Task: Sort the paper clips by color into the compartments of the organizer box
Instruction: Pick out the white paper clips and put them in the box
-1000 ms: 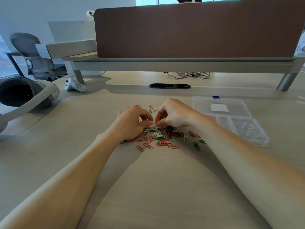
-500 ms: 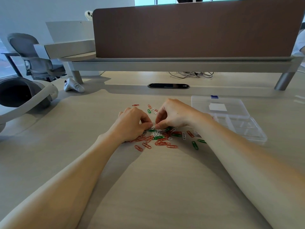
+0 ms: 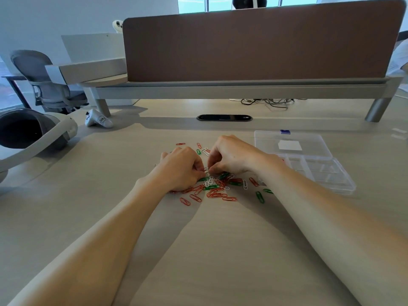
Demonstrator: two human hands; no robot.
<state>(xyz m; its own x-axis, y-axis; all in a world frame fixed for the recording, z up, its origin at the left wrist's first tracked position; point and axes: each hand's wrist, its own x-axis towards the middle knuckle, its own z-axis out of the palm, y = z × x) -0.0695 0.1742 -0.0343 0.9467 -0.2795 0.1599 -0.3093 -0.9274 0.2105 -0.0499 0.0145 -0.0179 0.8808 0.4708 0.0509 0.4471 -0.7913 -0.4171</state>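
Fingers of left hand and right hand curled, tips meeting, pinching a white clip just above the pile on the bench | box open, right of pile | right hand nearer box, likely carrier

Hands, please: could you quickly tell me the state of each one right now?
Left hand: fingers curled, pinching a white paper clip.
Right hand: fingers curled, pinching that same clip from the other side.
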